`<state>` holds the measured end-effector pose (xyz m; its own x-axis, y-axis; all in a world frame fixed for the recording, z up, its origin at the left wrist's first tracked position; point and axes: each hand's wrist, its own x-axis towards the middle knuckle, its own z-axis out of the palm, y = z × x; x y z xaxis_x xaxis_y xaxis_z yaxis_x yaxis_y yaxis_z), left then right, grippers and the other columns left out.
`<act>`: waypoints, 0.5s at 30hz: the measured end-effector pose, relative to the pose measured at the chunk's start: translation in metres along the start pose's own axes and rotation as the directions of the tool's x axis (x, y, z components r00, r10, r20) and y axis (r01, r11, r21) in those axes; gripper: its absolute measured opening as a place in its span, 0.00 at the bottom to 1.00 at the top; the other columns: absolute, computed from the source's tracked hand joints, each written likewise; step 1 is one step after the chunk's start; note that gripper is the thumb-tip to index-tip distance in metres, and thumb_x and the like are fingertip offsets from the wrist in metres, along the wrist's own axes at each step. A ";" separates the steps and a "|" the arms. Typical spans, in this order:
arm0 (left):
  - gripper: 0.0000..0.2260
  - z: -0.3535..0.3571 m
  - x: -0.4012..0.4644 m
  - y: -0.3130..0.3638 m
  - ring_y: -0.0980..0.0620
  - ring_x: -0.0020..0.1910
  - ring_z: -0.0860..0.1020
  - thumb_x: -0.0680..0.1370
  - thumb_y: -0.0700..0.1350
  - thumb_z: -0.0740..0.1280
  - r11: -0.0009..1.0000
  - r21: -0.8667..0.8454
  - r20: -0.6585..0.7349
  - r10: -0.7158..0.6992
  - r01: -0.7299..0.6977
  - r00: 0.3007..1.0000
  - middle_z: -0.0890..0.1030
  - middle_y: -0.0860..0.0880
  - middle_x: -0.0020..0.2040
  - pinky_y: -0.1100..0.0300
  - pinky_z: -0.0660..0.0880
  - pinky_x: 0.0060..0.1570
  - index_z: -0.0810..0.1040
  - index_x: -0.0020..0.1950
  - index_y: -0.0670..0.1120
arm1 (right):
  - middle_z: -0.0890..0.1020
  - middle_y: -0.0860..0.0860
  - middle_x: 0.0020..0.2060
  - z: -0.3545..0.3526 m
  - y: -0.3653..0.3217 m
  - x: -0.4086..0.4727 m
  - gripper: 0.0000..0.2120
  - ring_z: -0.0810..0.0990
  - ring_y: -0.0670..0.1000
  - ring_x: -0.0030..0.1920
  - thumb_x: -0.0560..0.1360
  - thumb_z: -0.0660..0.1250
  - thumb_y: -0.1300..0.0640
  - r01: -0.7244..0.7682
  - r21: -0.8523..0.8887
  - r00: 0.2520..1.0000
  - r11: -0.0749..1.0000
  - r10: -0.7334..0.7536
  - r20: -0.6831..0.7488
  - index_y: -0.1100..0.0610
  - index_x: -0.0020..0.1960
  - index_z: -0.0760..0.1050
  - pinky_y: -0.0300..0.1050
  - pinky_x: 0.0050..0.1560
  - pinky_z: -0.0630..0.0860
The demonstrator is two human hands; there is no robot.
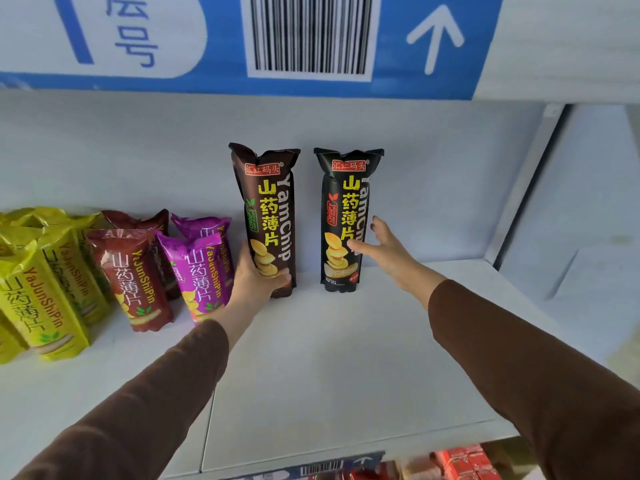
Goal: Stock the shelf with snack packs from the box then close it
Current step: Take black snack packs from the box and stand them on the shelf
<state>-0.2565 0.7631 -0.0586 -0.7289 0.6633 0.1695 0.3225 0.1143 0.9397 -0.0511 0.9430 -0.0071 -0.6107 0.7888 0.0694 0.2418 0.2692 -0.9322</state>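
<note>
We see the left hand (258, 277) wrapped around the lower part of a brown snack pack (268, 216), which stands upright on the white shelf (339, 358) near its back wall. The right hand (382, 249) is relaxed, its fingers spread, thumb touching the front of a black snack pack (346, 216) that stands upright just beside the brown one. To the left stand purple packs (201, 268), red packs (135, 268) and yellow packs (45, 289), while a blue shelf label (214, 46) with a barcode hangs overhead.

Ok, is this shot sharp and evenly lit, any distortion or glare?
Head view: soft even light; print on the brown pack and black pack reads sharply; faint sheen on the yellow packs; wide-angle bending tilts them and the shelf edges.
</note>
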 end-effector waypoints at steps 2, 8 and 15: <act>0.42 -0.001 -0.007 -0.009 0.53 0.63 0.77 0.63 0.45 0.84 0.996 0.061 0.007 0.058 -0.058 0.998 0.77 0.54 0.64 0.54 0.75 0.61 0.65 0.71 0.55 | 0.61 0.51 0.80 0.001 0.012 -0.012 0.45 0.60 0.55 0.79 0.74 0.75 0.47 -0.020 -0.097 0.997 0.995 0.013 -0.072 0.51 0.82 0.52 0.55 0.74 0.62; 0.48 0.008 -0.056 -0.010 0.45 0.80 0.50 0.73 0.49 0.77 0.863 0.468 0.148 0.134 -0.189 0.980 0.50 0.49 0.81 0.46 0.54 0.77 0.49 0.82 0.50 | 0.64 0.53 0.77 -0.002 0.043 -0.058 0.41 0.57 0.56 0.78 0.74 0.74 0.48 0.010 -0.469 0.993 0.883 -0.064 -0.099 0.54 0.80 0.57 0.53 0.74 0.61; 0.40 0.046 -0.091 0.006 0.43 0.80 0.53 0.75 0.53 0.73 0.630 0.629 0.404 0.235 -0.456 0.884 0.55 0.46 0.81 0.49 0.55 0.77 0.56 0.81 0.48 | 0.62 0.52 0.78 -0.026 0.068 -0.116 0.38 0.58 0.57 0.77 0.75 0.71 0.45 0.025 -0.681 0.994 0.732 -0.091 -0.062 0.53 0.79 0.60 0.55 0.73 0.63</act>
<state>-0.1606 0.7381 -0.0824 -0.3240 0.9123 0.2507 0.9149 0.2347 0.3283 0.0562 0.8845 -0.0695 -0.5823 0.7937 0.1761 0.6753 0.5928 -0.4388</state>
